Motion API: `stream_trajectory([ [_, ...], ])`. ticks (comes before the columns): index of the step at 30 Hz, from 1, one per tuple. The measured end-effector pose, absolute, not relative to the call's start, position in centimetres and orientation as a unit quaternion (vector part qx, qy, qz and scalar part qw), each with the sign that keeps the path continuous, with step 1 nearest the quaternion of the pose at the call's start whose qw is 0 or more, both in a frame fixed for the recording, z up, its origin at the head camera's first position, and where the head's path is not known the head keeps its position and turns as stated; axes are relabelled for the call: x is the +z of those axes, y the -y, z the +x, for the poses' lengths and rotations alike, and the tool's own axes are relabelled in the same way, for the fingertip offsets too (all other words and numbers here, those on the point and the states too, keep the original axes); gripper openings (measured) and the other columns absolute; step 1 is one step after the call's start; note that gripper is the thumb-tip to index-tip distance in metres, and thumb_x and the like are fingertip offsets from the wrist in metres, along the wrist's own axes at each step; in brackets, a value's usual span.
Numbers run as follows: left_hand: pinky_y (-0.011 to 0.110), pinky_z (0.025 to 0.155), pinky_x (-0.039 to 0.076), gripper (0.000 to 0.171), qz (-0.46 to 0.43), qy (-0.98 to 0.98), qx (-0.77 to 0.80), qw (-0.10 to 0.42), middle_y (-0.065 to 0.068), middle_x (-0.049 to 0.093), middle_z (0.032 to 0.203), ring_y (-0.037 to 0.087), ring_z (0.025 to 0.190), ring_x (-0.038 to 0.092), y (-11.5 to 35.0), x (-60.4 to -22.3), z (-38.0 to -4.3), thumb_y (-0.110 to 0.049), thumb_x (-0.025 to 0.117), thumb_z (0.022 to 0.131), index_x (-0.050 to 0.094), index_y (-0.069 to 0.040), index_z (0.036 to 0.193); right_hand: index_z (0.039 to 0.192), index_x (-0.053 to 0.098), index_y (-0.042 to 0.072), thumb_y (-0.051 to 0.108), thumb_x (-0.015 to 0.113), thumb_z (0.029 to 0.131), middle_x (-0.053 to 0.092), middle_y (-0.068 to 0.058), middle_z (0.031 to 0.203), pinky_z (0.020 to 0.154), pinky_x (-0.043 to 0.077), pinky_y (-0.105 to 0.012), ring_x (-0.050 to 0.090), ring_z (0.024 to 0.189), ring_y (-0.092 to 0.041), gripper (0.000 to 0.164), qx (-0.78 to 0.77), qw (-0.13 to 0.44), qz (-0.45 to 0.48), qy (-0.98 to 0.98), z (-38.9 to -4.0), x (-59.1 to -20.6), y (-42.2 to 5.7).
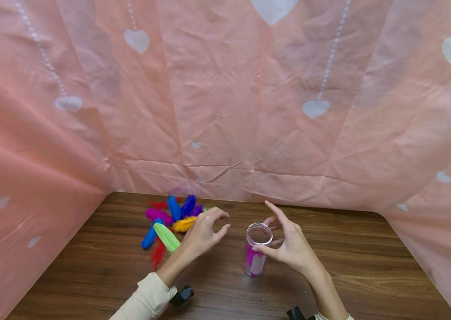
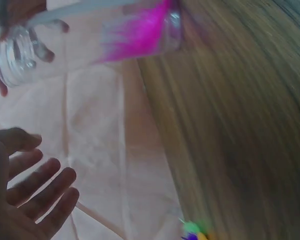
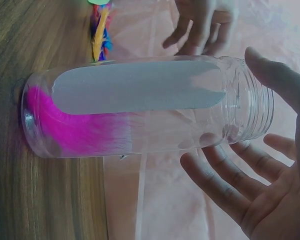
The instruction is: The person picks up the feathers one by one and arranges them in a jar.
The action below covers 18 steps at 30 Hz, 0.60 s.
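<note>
screw-neck jar (image 1: 250,258), head view: upright on the wood-grain table (image 1: 361,266), pinched near its neck between thumb and fingers of the right hand (image 1: 295,250); left hand (image 1: 203,231) well apart, digits spread, holding nothing. risk: a knock at the rim could topple it. left wrist view: if tipped, the magenta feather (image 2: 140,35) could slide out. right wrist view: pale label (image 3: 135,87), no legible writing or brand.
</note>
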<state>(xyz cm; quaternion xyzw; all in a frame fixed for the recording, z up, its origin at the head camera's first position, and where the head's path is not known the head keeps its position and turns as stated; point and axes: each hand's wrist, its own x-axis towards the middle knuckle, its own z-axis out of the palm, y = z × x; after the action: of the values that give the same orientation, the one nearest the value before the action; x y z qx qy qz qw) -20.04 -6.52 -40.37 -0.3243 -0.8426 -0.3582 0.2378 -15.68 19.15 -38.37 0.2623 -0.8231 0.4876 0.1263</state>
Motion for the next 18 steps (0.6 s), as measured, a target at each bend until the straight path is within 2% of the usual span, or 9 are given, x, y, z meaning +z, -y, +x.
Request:
stream_trajectory([
  [7,0.043,0.079,0.060,0.023,-0.259,0.887,-0.281,0.259,0.010,0.073,0.099,0.029,0.091,0.071,8.3,-41.5,-20.9,-0.009,0.086,0.083,0.073,-0.002,0.101,0.158,0.038,0.011,0.004,0.097,0.068,0.065,-0.012,0.107,0.064,0.062,-0.028,0.071,0.099,-0.039,0.108,0.488,0.129,0.262,0.823,-15.8,-38.4,-19.2],
  [11,0.048,0.083,0.057,0.024,-0.219,0.908,-0.228,0.276,0.011,0.073,0.101,0.030,0.094,0.070,9.8,-42.0,-21.4,-0.010,0.087,0.081,0.074,-0.002,0.100,0.158,0.038,0.010,0.006,0.097,0.068,0.065,-0.012,0.107,0.064,0.062,-0.028,0.071,0.099,-0.038,0.107,0.486,0.128,0.261,0.824,-15.8,-38.4,-19.2],
  [18,0.051,0.084,0.057,0.025,-0.166,0.930,-0.209,0.254,0.013,0.072,0.105,0.035,0.097,0.070,11.9,-42.4,-21.9,-0.010,0.087,0.081,0.074,-0.002,0.102,0.158,0.038,0.010,0.007,0.097,0.069,0.065,-0.011,0.107,0.065,0.063,-0.028,0.070,0.098,-0.037,0.106,0.487,0.128,0.259,0.824,-15.7,-38.4,-19.2],
])
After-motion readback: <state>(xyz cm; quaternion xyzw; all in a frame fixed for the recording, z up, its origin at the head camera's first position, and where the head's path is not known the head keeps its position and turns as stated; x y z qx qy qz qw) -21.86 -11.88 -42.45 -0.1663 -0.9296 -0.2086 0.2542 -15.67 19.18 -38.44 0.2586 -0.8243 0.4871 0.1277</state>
